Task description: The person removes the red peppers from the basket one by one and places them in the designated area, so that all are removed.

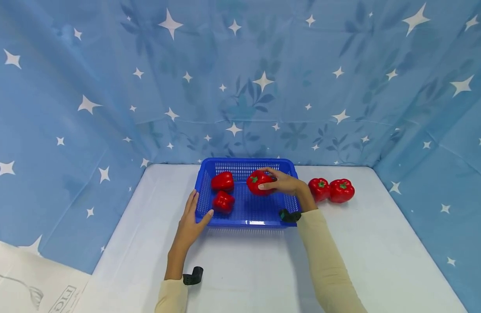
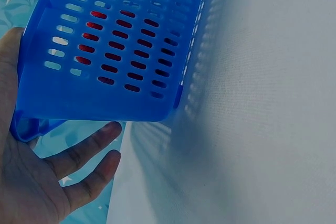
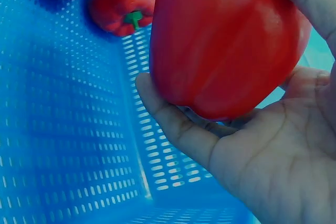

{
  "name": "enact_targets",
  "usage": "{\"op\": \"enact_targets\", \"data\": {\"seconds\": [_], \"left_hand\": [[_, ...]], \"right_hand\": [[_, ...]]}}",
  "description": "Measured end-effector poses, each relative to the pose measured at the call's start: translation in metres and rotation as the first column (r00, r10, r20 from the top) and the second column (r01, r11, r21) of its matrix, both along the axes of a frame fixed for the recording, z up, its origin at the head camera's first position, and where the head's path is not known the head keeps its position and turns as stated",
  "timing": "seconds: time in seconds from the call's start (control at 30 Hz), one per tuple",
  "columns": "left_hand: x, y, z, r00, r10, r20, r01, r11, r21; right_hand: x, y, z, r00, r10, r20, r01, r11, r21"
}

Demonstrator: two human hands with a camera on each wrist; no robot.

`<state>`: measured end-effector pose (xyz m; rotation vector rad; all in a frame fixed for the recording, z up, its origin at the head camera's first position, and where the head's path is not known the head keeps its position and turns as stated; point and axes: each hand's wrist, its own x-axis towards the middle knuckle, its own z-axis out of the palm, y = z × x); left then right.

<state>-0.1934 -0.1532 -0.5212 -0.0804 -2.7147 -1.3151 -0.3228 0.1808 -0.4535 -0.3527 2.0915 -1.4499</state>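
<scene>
A red bell pepper point(image 1: 259, 183) with a green stem is gripped between the thumb and fingers of my right hand point(image 1: 284, 182), over the right half of the blue basket point(image 1: 244, 222). The right wrist view shows this bell pepper point(image 3: 226, 45) large, with fingers under its lower end. Two more red bell peppers, one behind point(image 1: 222, 181) and one in front point(image 1: 223, 202), lie in the basket's left half. My left hand point(image 1: 190, 224) rests at the basket's front left corner, fingers fairly straight along its side. In the left wrist view its thumb lies by the basket rim point(image 2: 37, 40).
On the white table point(image 1: 248, 269), right of the basket, two red bell peppers point(image 1: 318, 189) point(image 1: 341, 191) stand side by side. A blue curtain point(image 1: 209, 95) with white stars hangs behind and along both sides of the table.
</scene>
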Motion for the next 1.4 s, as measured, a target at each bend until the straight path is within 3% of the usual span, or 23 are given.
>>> {"op": "enact_targets", "data": {"seconds": [0.27,0.47,0.97,1.17,1.4], "left_hand": [[0.001,0.0,-0.001,1.0,0.005,0.007,-0.005,1.0,0.008],[0.0,0.002,0.0,1.0,0.005,0.013,-0.005,1.0,0.014],[-0.001,0.002,0.0,1.0,0.009,0.003,-0.009,1.0,0.006],[-0.001,0.003,-0.002,1.0,0.015,-0.008,-0.015,1.0,0.007],[0.0,0.003,-0.001,1.0,0.016,0.011,-0.016,1.0,0.0]], "right_hand": [[0.013,0.015,0.015,0.993,-0.052,-0.109,0.041,0.994,-0.099],[0.023,0.026,0.016,0.978,-0.138,-0.158,0.114,0.982,-0.151],[0.054,0.042,0.011,0.913,-0.323,-0.248,0.27,0.936,-0.226],[0.068,0.061,0.015,0.88,-0.411,-0.239,0.353,0.902,-0.249],[0.087,0.083,0.01,0.814,-0.549,-0.192,0.479,0.82,-0.313]]}}
